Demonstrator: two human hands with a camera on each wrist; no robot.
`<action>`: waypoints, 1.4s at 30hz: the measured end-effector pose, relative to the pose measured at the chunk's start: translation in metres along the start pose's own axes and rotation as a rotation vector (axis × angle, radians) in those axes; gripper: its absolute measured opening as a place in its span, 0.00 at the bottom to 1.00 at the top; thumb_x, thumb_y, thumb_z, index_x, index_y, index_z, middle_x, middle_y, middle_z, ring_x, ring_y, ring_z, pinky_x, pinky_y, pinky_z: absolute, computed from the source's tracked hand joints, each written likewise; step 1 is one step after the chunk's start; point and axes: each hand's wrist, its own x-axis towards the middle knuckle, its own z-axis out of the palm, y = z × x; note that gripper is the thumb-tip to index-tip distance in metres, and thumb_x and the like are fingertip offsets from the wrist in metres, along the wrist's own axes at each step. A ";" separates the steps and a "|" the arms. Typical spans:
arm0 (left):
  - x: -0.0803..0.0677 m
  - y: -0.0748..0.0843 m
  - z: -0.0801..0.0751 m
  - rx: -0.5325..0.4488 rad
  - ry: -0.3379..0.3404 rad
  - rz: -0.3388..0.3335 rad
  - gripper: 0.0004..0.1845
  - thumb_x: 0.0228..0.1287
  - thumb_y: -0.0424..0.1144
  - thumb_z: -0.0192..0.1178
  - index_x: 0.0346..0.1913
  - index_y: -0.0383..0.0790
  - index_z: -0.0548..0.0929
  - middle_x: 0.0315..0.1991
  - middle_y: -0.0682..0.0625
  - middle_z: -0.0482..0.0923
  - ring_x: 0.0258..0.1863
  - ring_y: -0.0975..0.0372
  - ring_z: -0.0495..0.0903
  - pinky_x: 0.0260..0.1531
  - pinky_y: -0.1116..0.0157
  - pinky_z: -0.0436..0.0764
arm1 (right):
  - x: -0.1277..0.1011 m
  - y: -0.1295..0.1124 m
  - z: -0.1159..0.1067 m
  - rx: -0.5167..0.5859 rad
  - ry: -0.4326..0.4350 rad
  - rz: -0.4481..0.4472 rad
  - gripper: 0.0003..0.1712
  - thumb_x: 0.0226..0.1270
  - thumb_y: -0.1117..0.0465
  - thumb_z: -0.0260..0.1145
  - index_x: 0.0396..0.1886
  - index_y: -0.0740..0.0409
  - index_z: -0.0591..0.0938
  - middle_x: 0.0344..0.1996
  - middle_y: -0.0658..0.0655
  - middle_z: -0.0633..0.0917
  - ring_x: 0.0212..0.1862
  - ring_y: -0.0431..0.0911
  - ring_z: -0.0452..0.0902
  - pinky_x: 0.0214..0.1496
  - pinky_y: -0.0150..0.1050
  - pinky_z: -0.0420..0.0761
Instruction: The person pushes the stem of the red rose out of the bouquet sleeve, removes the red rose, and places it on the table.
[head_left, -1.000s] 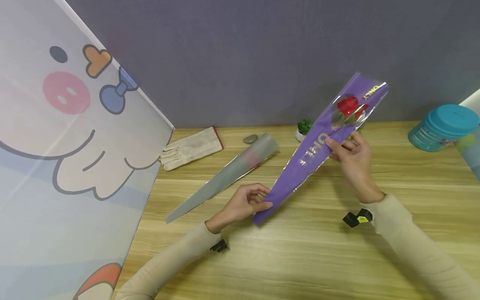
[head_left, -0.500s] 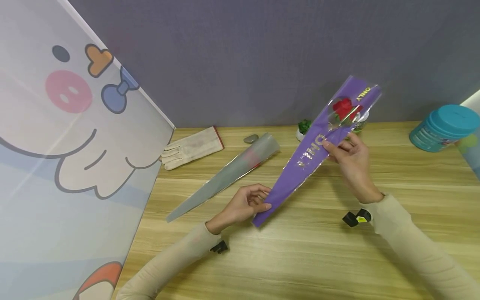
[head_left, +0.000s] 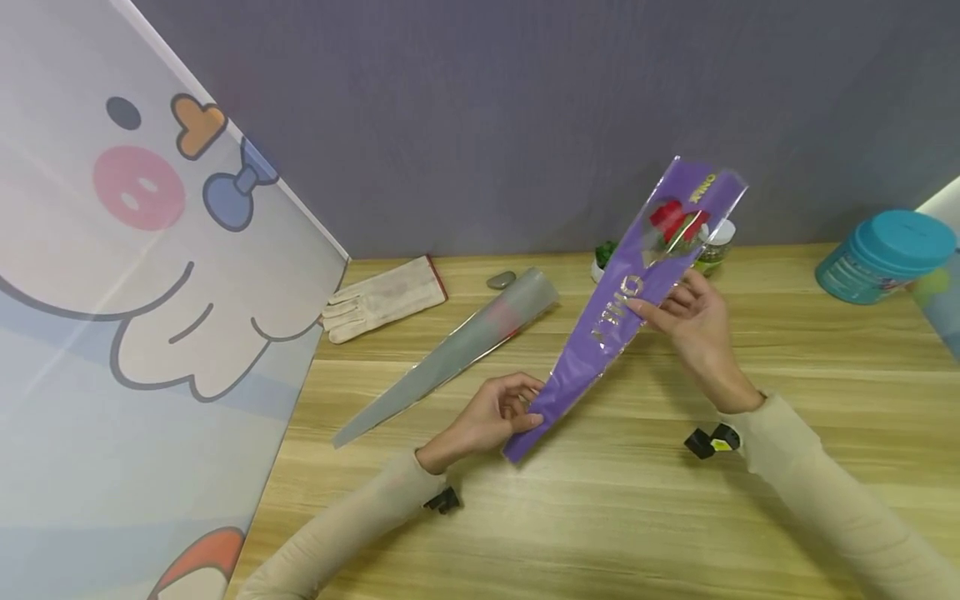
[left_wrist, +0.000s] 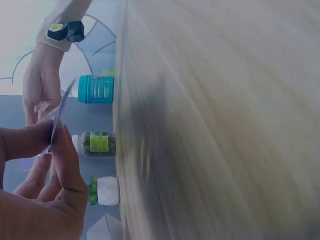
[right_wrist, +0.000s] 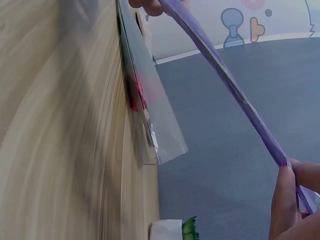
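Note:
A red rose in a long purple wrapper [head_left: 581, 362], tapered and printed ONLY in gold, is held tilted above the table between both hands. Its red bloom [head_left: 677, 222] shows through the clear window near the wide upper end. My left hand [head_left: 491, 412] pinches the narrow lower tip between thumb and fingers; the left wrist view shows that pinch edge-on. With thumb in front and fingers behind, my right hand [head_left: 693, 329] grips the wrapper's right edge below the bloom. In the right wrist view the wrapped rose [right_wrist: 235, 92] appears as a thin slanting strip.
A second rose in a grey wrapper [head_left: 450, 362] lies left on the wooden table [head_left: 600, 517]. Behind it are a white work glove [head_left: 386, 298] and a grey stone [head_left: 501, 279]. Along the back stand a potted succulent [left_wrist: 106, 190], a labelled jar [left_wrist: 98, 143] and a turquoise tub [head_left: 862, 271].
The purple-wrapped rose's upper end has swung left and slightly down, with my right hand moving the same way. My left hand stays almost in place at the tip. More of the jar behind shows.

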 end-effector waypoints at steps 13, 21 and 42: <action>0.000 0.001 0.004 -0.055 -0.005 0.017 0.21 0.66 0.26 0.67 0.61 0.34 0.81 0.48 0.34 0.83 0.23 0.72 0.72 0.26 0.75 0.73 | -0.008 0.007 0.003 -0.077 -0.025 0.054 0.33 0.62 0.76 0.74 0.65 0.53 0.78 0.44 0.45 0.92 0.42 0.37 0.89 0.41 0.32 0.88; 0.000 -0.002 0.007 -0.126 -0.003 0.033 0.19 0.66 0.25 0.66 0.59 0.28 0.82 0.29 0.31 0.80 0.19 0.72 0.70 0.21 0.75 0.69 | -0.014 0.017 0.007 -0.115 -0.036 0.039 0.25 0.63 0.76 0.73 0.56 0.52 0.81 0.41 0.43 0.92 0.40 0.35 0.89 0.42 0.29 0.88; 0.005 -0.002 0.010 -0.179 0.032 0.026 0.19 0.64 0.22 0.66 0.59 0.28 0.82 0.48 0.28 0.83 0.18 0.73 0.69 0.19 0.75 0.67 | -0.028 0.027 0.017 -0.427 -0.063 0.024 0.25 0.65 0.70 0.75 0.61 0.64 0.79 0.40 0.29 0.89 0.45 0.29 0.86 0.51 0.23 0.84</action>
